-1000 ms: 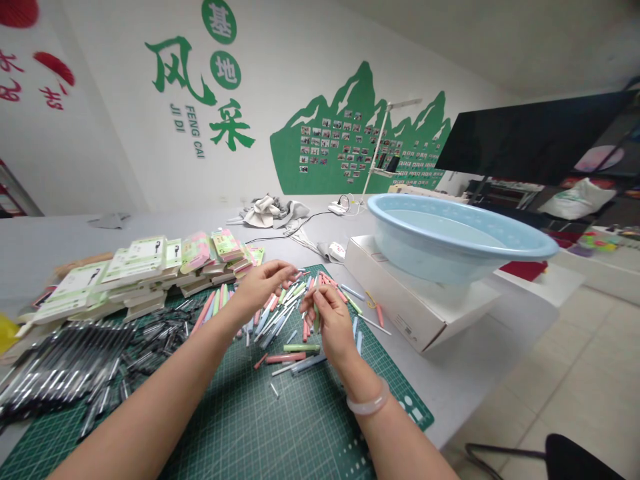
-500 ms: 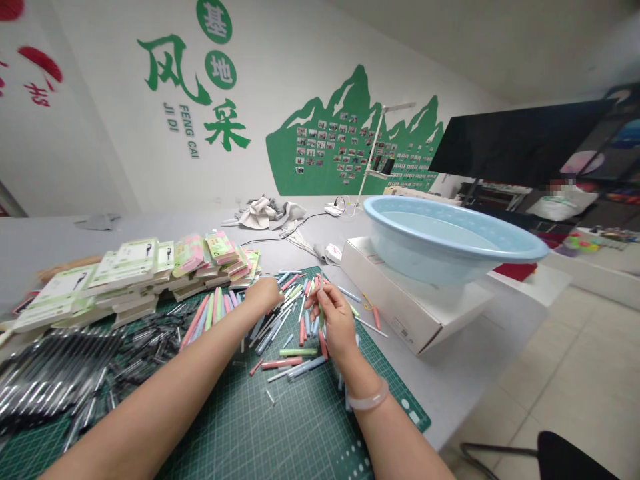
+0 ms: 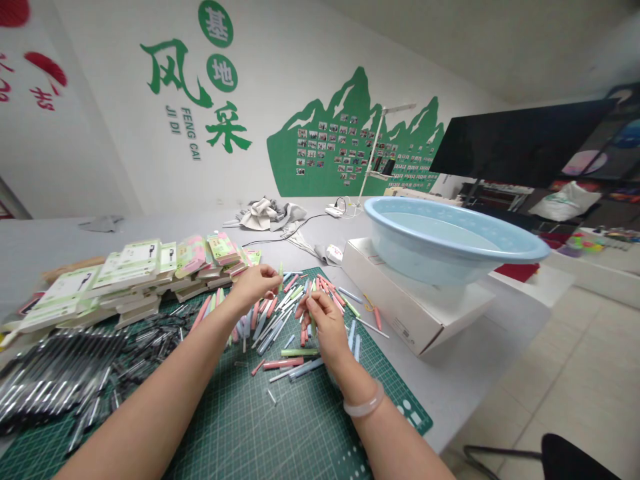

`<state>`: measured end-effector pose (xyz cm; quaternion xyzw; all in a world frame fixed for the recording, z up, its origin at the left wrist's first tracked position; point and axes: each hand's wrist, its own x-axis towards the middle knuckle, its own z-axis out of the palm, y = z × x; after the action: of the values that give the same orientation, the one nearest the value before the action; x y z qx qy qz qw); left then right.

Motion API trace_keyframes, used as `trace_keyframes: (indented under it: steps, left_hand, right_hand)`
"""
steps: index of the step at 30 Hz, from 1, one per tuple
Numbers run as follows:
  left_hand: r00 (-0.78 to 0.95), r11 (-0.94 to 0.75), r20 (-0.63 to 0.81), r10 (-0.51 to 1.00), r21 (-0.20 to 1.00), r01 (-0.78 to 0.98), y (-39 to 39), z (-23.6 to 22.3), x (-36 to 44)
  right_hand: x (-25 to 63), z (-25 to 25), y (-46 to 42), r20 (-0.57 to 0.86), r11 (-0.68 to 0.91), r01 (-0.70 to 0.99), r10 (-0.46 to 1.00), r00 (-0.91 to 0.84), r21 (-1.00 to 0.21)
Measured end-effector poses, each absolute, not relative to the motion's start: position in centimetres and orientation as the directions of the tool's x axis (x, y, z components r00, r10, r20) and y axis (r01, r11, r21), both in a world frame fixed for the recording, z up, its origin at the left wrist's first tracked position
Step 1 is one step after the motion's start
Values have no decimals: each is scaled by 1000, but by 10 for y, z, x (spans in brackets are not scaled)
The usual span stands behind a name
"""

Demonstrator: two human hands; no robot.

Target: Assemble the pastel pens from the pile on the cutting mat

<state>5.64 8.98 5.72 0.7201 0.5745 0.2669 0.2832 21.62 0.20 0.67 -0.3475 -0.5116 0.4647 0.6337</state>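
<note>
My left hand [image 3: 259, 285] pinches a short light green pen cap or barrel [image 3: 281, 269] upright above the pile. To its right, my right hand [image 3: 324, 321] is closed round a slim pen part [image 3: 313, 327], greenish where it shows below the fingers; most of it is hidden. Below and around both hands lie loose pink, blue, green and white pen parts [image 3: 275, 327] on a green cutting mat [image 3: 240, 413]. A pink barrel [image 3: 283, 363] and a green barrel [image 3: 299, 353] rest crosswise nearer me.
Black-and-clear pens [image 3: 60, 373] lie in rows at the left, with stacked small boxes [image 3: 125, 267] behind them. A blue basin [image 3: 425, 257] stands on a white carton [image 3: 400, 300] at the right. Grey cloth gloves [image 3: 265, 215] and a cable lie farther back.
My left hand has lifted out of the pile with a green pen part between its fingers. My right hand has shifted slightly left and lower.
</note>
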Motion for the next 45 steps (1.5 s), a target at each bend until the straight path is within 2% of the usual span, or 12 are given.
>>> trace_keyframes:
  steps: [1,3,5,7,11,18,28,36,45]
  left_hand:
    - [232,-204,83,969,800,564,84,62,57]
    - [305,-206,141,942,960,191,74,71,59]
    - [338,-172,196,920,980,-100,66,79,62]
    - [344,-178,234,909,966,-186,62,85,65]
    - [363,-223,276,890,958,-181,57,92,69]
    - [398,-206,248,883,968,-146,50,95,73]
    - [374,-276,278,885,959,-61,45,100,74]
    - [428,-461,354,831,870,174,38,84,75]
    - [395,-384,300,868,911,151,28,68,72]
  right_hand:
    - [215,6,1,310,305,-238,951,21,-922]
    - [212,6,0,288,277,-243,958,-10,-929]
    - [210,6,-1,286,273,-243,958,-18,-931]
    - [210,6,-1,299,286,-239,954,-19,-928]
    - [210,6,0,314,302,-235,949,-14,-924]
    - [211,6,-1,314,297,-252,949,-26,-921]
    - [211,7,0,318,303,-253,948,-21,-919]
    - [210,8,-1,293,279,-269,956,-14,-922]
    - [199,14,-5,233,225,-338,972,19,-914]
